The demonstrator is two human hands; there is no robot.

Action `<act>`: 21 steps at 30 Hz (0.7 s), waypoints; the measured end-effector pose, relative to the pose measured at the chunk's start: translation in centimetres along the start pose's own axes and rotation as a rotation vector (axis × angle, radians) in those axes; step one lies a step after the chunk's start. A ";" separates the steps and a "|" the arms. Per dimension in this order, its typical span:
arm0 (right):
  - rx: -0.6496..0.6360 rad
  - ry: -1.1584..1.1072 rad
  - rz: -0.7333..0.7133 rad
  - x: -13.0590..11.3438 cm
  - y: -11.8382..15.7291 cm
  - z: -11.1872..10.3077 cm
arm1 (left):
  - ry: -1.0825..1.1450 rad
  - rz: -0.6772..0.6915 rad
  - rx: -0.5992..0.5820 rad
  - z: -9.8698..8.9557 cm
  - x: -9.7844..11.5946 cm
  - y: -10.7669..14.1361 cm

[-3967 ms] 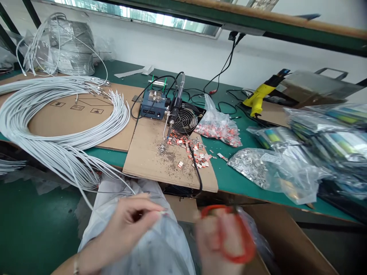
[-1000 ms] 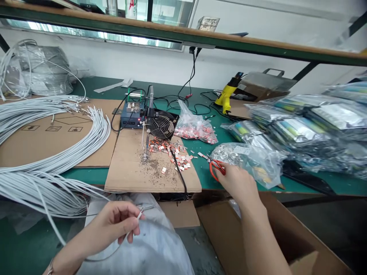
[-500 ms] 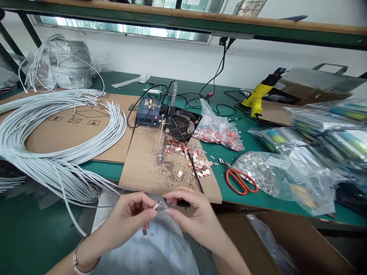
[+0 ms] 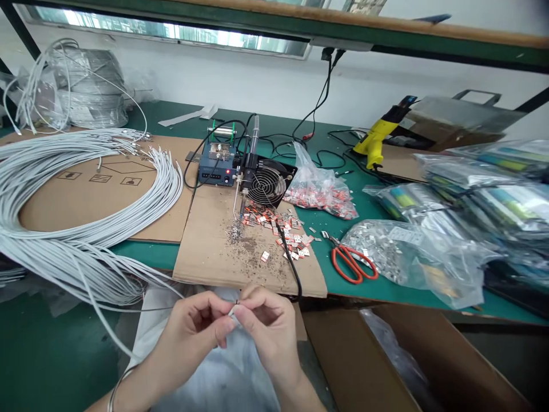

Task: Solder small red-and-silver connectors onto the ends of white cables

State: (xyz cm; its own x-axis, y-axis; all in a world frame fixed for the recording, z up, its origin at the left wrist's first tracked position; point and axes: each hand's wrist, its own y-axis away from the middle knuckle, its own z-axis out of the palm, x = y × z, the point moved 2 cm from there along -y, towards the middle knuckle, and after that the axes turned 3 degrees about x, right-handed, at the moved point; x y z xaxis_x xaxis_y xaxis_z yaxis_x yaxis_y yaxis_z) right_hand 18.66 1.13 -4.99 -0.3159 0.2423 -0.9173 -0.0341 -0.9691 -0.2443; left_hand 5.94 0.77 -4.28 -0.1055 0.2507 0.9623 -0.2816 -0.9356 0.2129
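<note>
Scissors (image 4: 350, 262) had just been set down on the green bench (image 4: 323, 222); the right hand (image 4: 271, 332) had joined the left hand (image 4: 184, 329), freeing both for the white cable end (image 4: 234, 316) above the lap (image 4: 223, 375). Left finger and thumb were clamped on it; right fingertips met at its tip, contents hidden. Smooth grey-white cables (image 4: 165, 200) looped over matte cardboard (image 4: 86, 197).

Cable coil (image 4: 141, 220) L, fan (image 4: 266, 186) behind loose pcs (image 4: 295, 238) on cardboard (image 4: 201, 246), scissors (image 4: 345, 252) R.
</note>
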 end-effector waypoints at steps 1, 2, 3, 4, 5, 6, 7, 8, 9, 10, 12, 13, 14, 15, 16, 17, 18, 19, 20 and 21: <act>0.030 -0.023 -0.013 0.2 0.3 0.3 | 0.014 0.000 0.002 0.1 0.0 0.0; 0.057 -0.030 -0.028 0.4 0.5 0.4 | 0.026 -0.006 0.000 0.3 0.1 -0.1; 0.070 -0.022 -0.041 0.4 0.6 0.4 | 0.037 -0.013 -0.003 0.3 0.1 -0.1; 0.060 -0.005 -0.047 0.4 0.5 0.3 | 0.044 -0.022 -0.007 0.4 0.0 -0.1; 0.031 0.014 -0.048 0.3 0.4 -0.2 | 0.051 -0.031 -0.005 0.3 -0.1 -0.1; -0.006 0.034 -0.050 0.1 0.0 -0.8 | 0.057 -0.037 0.003 0.1 -0.2 -0.2; -0.033 0.064 -0.055 -0.2 -0.5 -1.7 | 0.068 -0.041 0.013 -0.1 -0.3 -0.2; -0.039 0.110 -0.069 -0.6 -1.2 -2.8 | 0.086 -0.044 0.018 -0.5 -0.5 -0.3; -0.009 0.197 -0.099 -1.1 -2.1 -4.1 | 0.111 -0.051 0.007 -0.9 -0.6 -0.4; 0.050 0.346 -0.134 -1.6 -3.0 -5.4 | 0.146 -0.067 -0.021 -1.2 -0.8 -0.5; 0.039 0.787 -0.153 -2.3 -5.1 -7.2 | 0.217 -0.120 -0.131 -1.9 -1.1 -0.8; -0.032 1.002 -0.142 -2.3 -6.1 -7.8 | 0.251 -0.147 -0.193 -2.1 -1.2 -0.9; -0.112 1.191 -0.130 -2.3 -7.0 -8.1 | 0.281 -0.166 -0.244 -2.4 -1.2 -1.1; -0.190 1.347 -0.120 -2.1 -7.7 -8.3 | 0.308 -0.177 -0.281 -2.6 -1.1 -1.2; -0.249 1.464 -0.119 -1.8 -8.2 -8.4 | 0.334 -0.179 -0.308 -2.8 -0.9 -1.4; -0.287 1.548 -0.119 -1.5 -8.6 -8.4 | 0.354 -0.184 -0.327 -2.9 -0.7 -1.6; -0.311 1.603 -0.118 -1.3 -8.8 -8.3 | 0.362 -0.190 -0.330 -3.1 -0.3 -1.9; -0.328 1.634 -0.114 -1.1 -9.0 -8.3 | 0.346 -0.196 -0.321 -3.2 0.1 -2.2; -0.344 1.639 -0.102 -0.9 -9.0 -8.2 | 0.306 -0.196 -0.299 -3.4 0.7 -2.7; -0.355 1.625 -0.090 -0.9 -9.0 -8.2 | 0.236 -0.190 -0.263 -3.6 1.3 -3.2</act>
State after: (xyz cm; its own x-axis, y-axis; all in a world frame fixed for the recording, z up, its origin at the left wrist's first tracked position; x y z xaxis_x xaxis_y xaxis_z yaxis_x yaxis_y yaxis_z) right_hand 26.98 10.02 -4.55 0.9328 0.3058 -0.1909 0.2787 -0.9476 -0.1563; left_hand 3.27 5.02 -4.30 -0.2354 0.4924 0.8379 -0.5489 -0.7789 0.3035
